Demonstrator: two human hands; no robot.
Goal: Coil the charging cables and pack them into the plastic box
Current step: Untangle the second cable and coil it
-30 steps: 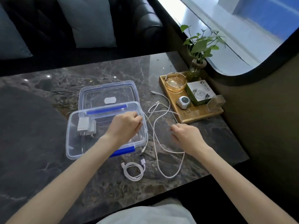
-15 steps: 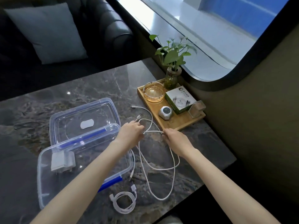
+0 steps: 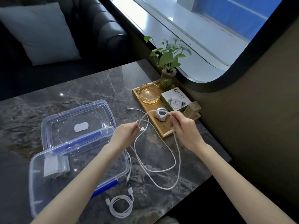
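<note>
**White cable stretched between two hands**

A dark marble table (image 3: 90,88) stands by a black sofa (image 3: 103,29) and a curved window (image 3: 202,34). The left hand (image 3: 125,135) and right hand (image 3: 184,126) each pinch the long cable (image 3: 177,159), now lifted higher than before. The plastic box (image 3: 77,178) sits left, a coiled cable (image 3: 120,206) beside it.

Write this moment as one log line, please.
stage: coiling | left hand: pinches long cable | right hand: pinches it | plastic box: open
</note>
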